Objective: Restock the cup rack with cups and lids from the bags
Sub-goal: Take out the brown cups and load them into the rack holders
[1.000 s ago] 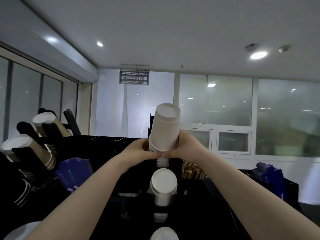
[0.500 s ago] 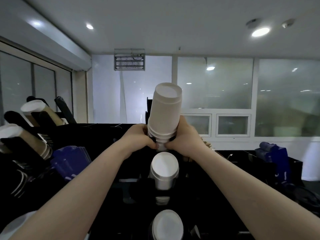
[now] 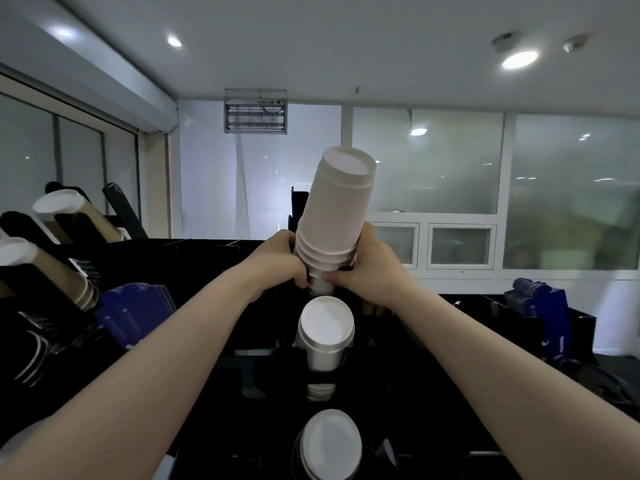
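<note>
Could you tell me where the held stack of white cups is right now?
Head view, centre: the cup stack tilts right, its lower rims gripped between the left hand and right hand, directly above another white stack in the rack.

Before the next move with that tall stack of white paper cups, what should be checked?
1. Grip: the left hand and the right hand both wrap the lower rims of the tall stack of white paper cups: ok.
2. Stack straight: its top leans to the right: not ok.
3. Seating on the small white cup end below the hands: fingers hide the joint: cannot tell.
4. Stacks below: the middle white cup stack and the lowest white cup stack sit in the black cup rack: ok.
5. Room left in the top slot: too dark: cannot tell.
</note>
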The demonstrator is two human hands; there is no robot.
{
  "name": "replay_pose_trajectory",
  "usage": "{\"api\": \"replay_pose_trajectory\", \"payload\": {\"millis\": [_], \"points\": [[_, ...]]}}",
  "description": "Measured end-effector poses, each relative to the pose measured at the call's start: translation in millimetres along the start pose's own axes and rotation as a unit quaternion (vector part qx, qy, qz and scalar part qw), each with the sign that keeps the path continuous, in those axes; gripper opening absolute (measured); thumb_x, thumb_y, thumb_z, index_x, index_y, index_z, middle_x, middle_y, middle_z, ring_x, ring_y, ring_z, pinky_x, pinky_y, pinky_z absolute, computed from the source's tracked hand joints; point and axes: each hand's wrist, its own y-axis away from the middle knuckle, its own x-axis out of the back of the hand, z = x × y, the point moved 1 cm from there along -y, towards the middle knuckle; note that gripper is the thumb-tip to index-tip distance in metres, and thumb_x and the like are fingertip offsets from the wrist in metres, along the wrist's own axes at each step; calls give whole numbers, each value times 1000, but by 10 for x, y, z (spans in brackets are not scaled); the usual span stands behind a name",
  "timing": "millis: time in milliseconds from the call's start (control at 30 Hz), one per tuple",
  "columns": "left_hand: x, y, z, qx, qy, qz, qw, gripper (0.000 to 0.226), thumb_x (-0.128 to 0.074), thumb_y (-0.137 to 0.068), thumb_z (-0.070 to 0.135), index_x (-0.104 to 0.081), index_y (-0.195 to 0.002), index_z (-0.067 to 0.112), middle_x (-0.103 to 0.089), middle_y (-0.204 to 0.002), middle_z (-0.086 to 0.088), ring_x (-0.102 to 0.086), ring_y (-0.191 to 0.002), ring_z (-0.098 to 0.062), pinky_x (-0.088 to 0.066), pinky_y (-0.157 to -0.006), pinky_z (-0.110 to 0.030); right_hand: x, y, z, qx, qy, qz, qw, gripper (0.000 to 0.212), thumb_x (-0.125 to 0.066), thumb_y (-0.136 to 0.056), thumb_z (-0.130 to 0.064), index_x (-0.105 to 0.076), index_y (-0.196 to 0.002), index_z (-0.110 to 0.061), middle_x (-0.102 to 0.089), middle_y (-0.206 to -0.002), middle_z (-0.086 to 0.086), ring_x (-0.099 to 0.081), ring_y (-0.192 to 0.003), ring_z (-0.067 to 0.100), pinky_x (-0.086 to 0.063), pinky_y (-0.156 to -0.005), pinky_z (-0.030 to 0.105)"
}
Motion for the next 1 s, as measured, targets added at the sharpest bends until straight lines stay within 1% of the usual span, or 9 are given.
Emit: {"api": "replay_pose_trajectory", "payload": {"millis": [133,267,333,400,467,567,667,800,1000], "points": [[49,101,68,-4,61,-65,996,61,-70,-54,13,-53,-111,24,-69,-102,-5,-63,-94,-20,-48,-84,-35,91,10,-102,-9,-59,-21,998,89,-82,-65,-39,-26,-133,-28,-51,-105,-25,-53,-100,6,-41,-69,13],[88,216,183,-98,109,-134,980,53,-72,-78,13,-52,-125,24,-68,-115,9,-62,-108,-7,-50,-86,-18,227,34,-399,62,-110,12,992,94,-86,-62,-33,-27,-135,-26,-51,-121,-15,-54,-114,11,-49,-92,36],[107,295,269,-146,127,-111,975,57,-71,-76,17,-50,-130,19,-64,-123,7,-58,-115,-6,-46,-96,-21,318,67,-548,103,-112,23,988,89,-86,-65,-27,-28,-132,-29,-50,-124,-11,-53,-114,9,-49,-93,34],[140,404,341,-181,154,-67,969,64,-72,-73,20,-48,-132,17,-61,-127,5,-55,-120,-8,-42,-103,-29,421,136,-668,107,-125,22,986,85,-85,-65,-31,-28,-129,-35,-50,-120,-20,-52,-108,-5,-47,-87,17],[172,556,386,-216,171,-28,961,71,-76,-72,20,-44,-136,22,-61,-126,5,-55,-120,-9,-45,-100,-29,500,245,-769,101,-132,18,986,85,-84,-64,-36,-31,-131,-32,-50,-114,-28,-51,-103,-13,-44,-81,10],[185,869,387,-242,178,10,954,82,-82,-65,24,-41,-136,33,-63,-122,-2,-62,-111,-17,-51,-90,-30,573,456,-869,93,-136,-11,986,87,-83,-66,-36,-32,-136,-26,-52,-119,-24,-52,-108,-7,-46,-88,18],[126,1188,306,-232,199,36,951,89,-83,-57,25,-43,-136,30,-65,-117,-9,-66,-103,-22,-53,-89,-37,631,751,-949,90,-159,-60,981,77,-83,-69,-31,-39,-133,-29,-53,-119,-27,-49,-112,-12,-43,-83,5],[-21,1594,111,-221,191,59,955,83,-82,-55,25,-49,-132,28,-66,-115,-5,-64,-105,-19,-53,-85,-32,581,1193,-996,69,-252,-59,963,67,-83,-68,-18,-50,-126,-13,-64,-117,-4,-59,-113,12,-51,-91,29],[-314,1942,28,-207,145,89,963,69,-81,-65,19,-50,-122,41,-64,-113,17,-63,-100,-4,-53,-78,-21,493,1576,-1074,39,-298,-36,953,57,-82,-69,-9,-57,-119,-6,-68,-109,7,-66,-101,17,-55,-84,32]]}}
